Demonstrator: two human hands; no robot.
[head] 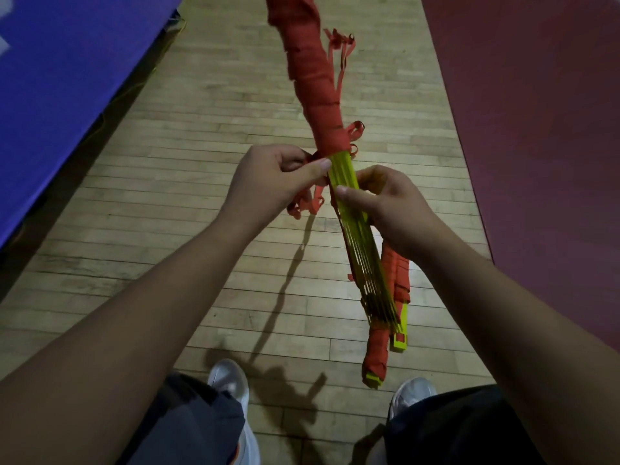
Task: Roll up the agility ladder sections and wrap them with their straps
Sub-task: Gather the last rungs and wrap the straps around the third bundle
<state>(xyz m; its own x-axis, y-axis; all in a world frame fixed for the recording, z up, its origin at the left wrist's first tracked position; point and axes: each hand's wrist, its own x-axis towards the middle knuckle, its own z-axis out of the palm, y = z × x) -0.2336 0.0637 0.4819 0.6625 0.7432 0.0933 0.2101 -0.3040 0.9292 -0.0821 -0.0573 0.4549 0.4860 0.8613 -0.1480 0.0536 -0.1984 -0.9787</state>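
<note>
A bundle of yellow-green ladder rungs (355, 229) is held in the air in front of me, running from top centre down toward my feet. Red strap (315, 85) is wound tightly around its far half, with loose red loops sticking out along the right side. My left hand (275, 182) pinches a red strap end at the edge of the wound part, thumb against the rungs. My right hand (385, 199) grips the bare rungs just below. More red strap (397, 273) wraps the near end, where a yellow-green rung tip (401, 340) sticks out.
I stand on a wooden plank floor (201, 229). A blue mat (67, 78) lies along the left and a dark red mat (543, 112) along the right. My white shoes (231, 380) show at the bottom.
</note>
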